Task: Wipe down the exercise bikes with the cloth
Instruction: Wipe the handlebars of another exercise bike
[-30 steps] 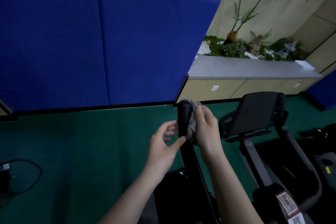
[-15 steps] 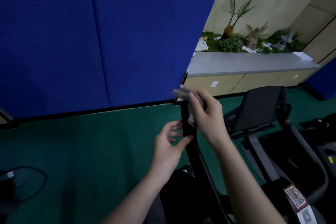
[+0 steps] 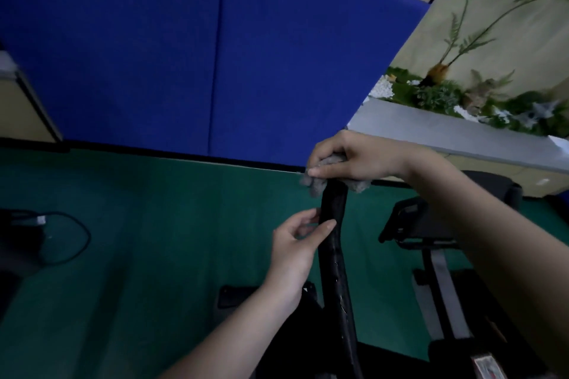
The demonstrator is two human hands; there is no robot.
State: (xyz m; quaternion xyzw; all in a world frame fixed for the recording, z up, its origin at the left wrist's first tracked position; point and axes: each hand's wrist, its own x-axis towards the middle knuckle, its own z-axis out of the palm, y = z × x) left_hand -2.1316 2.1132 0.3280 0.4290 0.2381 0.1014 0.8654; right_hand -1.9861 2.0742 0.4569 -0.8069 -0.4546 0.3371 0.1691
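Atop the black handlebar (image 3: 334, 243), which runs nearly upright, tip up, the right hand (image 3: 354, 160) clamps the grey cloth (image 3: 320, 183) over its end, higher than before; left hand (image 3: 295, 251), fingers loose, touches the bar's side.

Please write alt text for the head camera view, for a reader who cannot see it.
A person's right hand presses a grey cloth over the top of a black exercise bike handle, while the left hand steadies the handle lower down. Green floor and a blue wall panel lie behind.
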